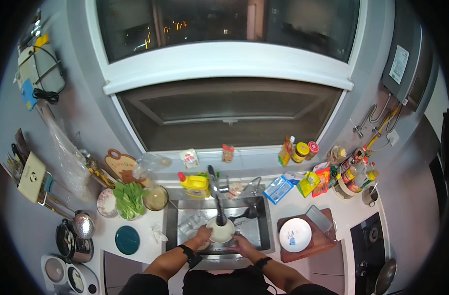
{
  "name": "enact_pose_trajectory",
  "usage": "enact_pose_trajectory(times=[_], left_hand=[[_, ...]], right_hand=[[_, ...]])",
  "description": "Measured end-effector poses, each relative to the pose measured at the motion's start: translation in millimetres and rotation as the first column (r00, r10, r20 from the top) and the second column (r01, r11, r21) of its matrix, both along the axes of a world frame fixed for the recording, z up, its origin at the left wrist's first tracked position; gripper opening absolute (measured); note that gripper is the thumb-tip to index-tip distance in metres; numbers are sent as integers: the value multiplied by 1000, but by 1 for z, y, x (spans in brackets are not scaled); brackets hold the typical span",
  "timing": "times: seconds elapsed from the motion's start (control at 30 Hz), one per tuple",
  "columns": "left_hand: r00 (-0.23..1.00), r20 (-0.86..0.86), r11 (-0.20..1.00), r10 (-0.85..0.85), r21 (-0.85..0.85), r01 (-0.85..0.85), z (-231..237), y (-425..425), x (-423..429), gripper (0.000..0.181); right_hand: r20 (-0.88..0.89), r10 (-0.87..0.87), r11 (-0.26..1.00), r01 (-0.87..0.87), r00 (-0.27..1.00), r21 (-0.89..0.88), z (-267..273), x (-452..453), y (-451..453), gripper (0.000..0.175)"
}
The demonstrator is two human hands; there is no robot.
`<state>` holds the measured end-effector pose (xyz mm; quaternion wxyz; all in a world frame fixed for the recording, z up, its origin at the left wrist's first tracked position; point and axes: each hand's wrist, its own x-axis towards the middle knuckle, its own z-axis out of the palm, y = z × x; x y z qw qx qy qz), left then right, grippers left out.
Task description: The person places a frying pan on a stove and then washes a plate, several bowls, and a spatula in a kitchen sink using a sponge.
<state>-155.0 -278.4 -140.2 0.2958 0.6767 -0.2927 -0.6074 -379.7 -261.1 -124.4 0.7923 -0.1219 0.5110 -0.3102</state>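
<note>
A small white bowl point(220, 231) is held over the stainless steel sink point(266, 221), beneath the black spout of the faucet point(217, 202). My left hand point(203, 236) grips its left rim, and my right hand point(242, 245) is at its lower right edge. Wrist straps are on both forearms. Behind the bowl, a black utensil point(249, 212) lies in the sink, and clear plastic or glass items point(190, 222) are at the sink's left side. Part of another pale dish shows below my left hand. Whether water is running cannot be told.
Right of the sink, a white plate point(295, 235) and a cleaver point(319, 218) rest on a wooden cutting board point(283, 256). Leafy greens point(129, 201), a teal plate point(127, 240) and a glass-like bowl point(156, 198) stand left. A yellow jug point(195, 185) stands behind the sink.
</note>
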Motion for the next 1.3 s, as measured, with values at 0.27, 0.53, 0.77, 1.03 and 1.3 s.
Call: enact_pose_trajectory(times=[0.27,0.53,0.77,1.03,1.3], left_hand=[[594,768,776,-238,-217,592,14,-11,-41,25],[519,728,673,-449,-106,732,55,-24,-49,30],[900,326,948,-290,-30,317,4,-7,-31,24],[874,453,883,-176,-320,344,-26,-19,-17,18],[726,611,699,-315,-369,613,-1,-25,-12,15]], right_hand=[[-738,345,701,-682,580,-209,-78,-29,-44,37],[-948,104,153,-947,301,-283,17,-2,-75,35],[-945,-5,447,-845,326,-294,22,4,-64,46],[-1000,14,274,-962,19,-15,18,32,-67,27],[-993,-91,150,-985,73,-86,14,60,-60,33]])
